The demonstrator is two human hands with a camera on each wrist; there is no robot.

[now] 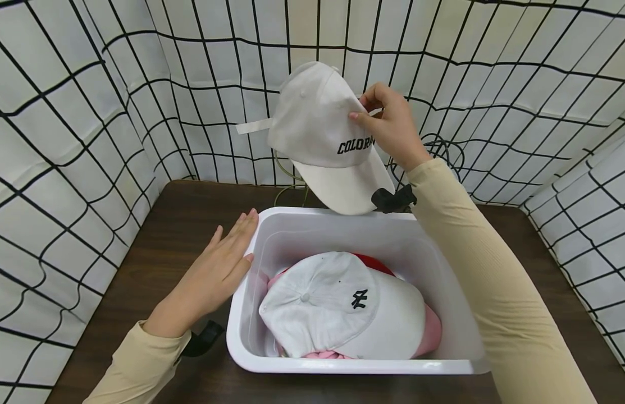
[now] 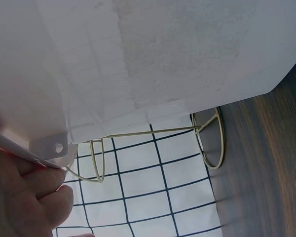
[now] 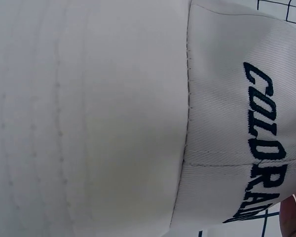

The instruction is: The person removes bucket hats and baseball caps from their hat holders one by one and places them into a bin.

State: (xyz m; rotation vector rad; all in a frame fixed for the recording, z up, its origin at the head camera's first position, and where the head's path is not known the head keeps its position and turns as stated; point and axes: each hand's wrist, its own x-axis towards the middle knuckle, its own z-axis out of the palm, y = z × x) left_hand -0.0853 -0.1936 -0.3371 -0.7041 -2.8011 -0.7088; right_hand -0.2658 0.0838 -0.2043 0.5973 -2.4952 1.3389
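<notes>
My right hand [image 1: 393, 123] pinches the crown edge of a white baseball cap [image 1: 312, 123] with dark "COLORA…" lettering, thumb in front. The cap is tilted, brim down, over the far rim of a white plastic bin [image 1: 352, 367]. Its lettering fills the right side of the right wrist view, where fingertips [image 3: 291, 217] show at the edge. Fingers extended, my left hand [image 1: 216, 275] rests against the bin's left rim; the left wrist view shows its fingers beside the bin's corner. Inside the bin lies a white cap [image 1: 317, 303] with a black NY emblem, over pink and red items.
A gold wire stand [image 2: 219, 143] stands behind the bin, partly hidden by the held cap. Black wire grid panels [image 1: 216, 90] surround the dark wooden tabletop [image 1: 145, 252] at the back and sides. Coiled dark wire [image 1: 446, 148] is against the back grid.
</notes>
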